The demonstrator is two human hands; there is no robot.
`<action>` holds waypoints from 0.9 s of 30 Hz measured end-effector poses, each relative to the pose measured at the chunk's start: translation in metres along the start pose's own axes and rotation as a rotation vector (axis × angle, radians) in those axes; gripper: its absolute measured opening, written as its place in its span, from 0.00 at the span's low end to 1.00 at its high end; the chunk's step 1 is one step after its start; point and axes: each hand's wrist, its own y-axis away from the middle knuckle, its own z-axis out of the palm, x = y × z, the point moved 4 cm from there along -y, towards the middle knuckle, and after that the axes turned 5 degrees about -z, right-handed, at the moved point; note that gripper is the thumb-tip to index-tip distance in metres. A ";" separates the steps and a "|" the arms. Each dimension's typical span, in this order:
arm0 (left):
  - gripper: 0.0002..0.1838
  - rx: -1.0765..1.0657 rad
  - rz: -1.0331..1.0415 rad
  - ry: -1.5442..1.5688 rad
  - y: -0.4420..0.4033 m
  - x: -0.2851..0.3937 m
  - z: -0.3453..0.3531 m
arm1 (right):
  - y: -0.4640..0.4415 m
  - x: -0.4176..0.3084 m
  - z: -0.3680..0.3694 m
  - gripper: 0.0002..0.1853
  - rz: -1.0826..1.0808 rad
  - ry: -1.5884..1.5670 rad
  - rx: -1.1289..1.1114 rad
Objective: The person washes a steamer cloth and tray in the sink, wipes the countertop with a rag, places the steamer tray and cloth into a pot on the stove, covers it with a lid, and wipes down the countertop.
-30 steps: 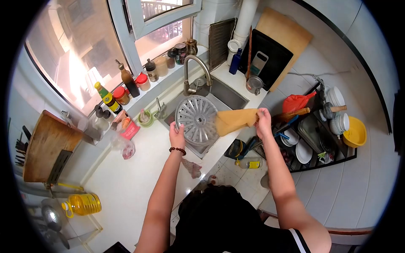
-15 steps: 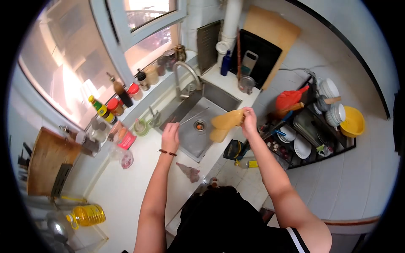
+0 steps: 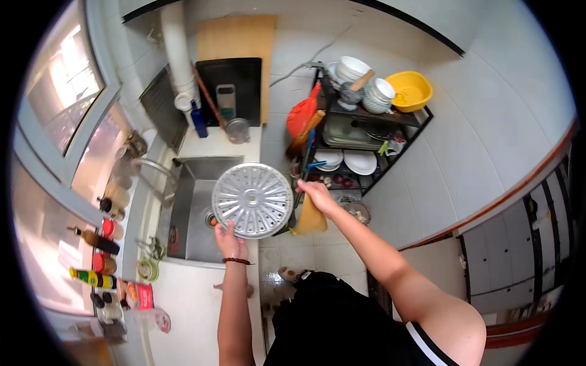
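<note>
My left hand is closed on the near-left edge of a round metal steamer rack, which shows its slotted face. The rack hangs over the right side of the steel sink, hiding part of the basin. To its right, my right hand is closed around the top of a yellow cloth, which drapes below the fingers. Whether these fingers also touch the rack's rim, I cannot tell. A crumpled greyish rag lies on the counter, mostly behind my left forearm.
A faucet arches at the sink's left. Bottles and jars, among them a red-capped jar, line the window ledge. A black shelf rack with bowls, plates and a yellow basin stands at the right. A metal pot sits behind the sink.
The view has turned right. The steamer rack, seen edge-on before, now faces the camera and is nearer my right hand. The yellow cloth has moved away from over the sink and hangs lower.
</note>
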 end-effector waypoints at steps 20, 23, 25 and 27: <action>0.20 -0.322 -0.646 -0.585 -0.011 -0.306 0.271 | -0.004 0.188 -0.373 0.02 0.334 -0.809 0.641; 0.23 -0.318 -0.668 -0.640 -0.018 -0.333 0.304 | -0.038 0.197 -0.413 0.02 0.355 -0.907 0.663; 0.20 -0.343 -0.660 -0.701 -0.020 -0.349 0.333 | -0.061 0.212 -0.433 0.02 0.323 -0.934 0.683; 0.20 -0.363 -0.656 -0.707 -0.020 -0.357 0.358 | -0.081 0.224 -0.447 0.02 0.277 -0.964 0.704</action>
